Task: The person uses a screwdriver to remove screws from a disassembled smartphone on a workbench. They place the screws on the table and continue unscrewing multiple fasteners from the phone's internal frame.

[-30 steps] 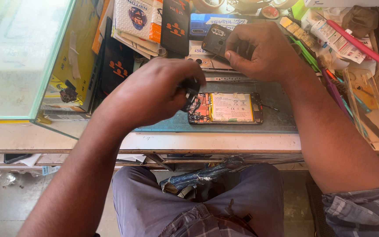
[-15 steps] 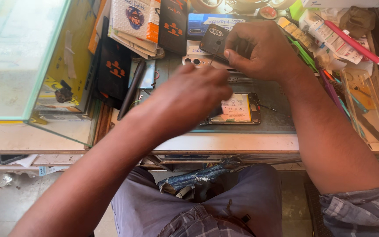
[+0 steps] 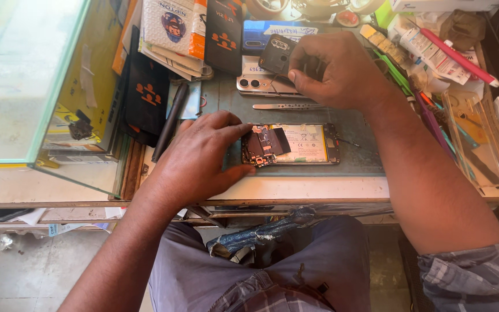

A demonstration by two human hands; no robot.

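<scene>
The right hand (image 3: 336,72) covers most of the dark back cover (image 3: 277,55) it grips. The left hand (image 3: 203,159) hides the opened phone's (image 3: 295,144) left end. The glass case (image 3: 24,75) at far left runs off the picture's edge.

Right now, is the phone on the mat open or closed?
Open. The phone lies flat with its back off: battery and board show. The left hand touches its left end.
</scene>
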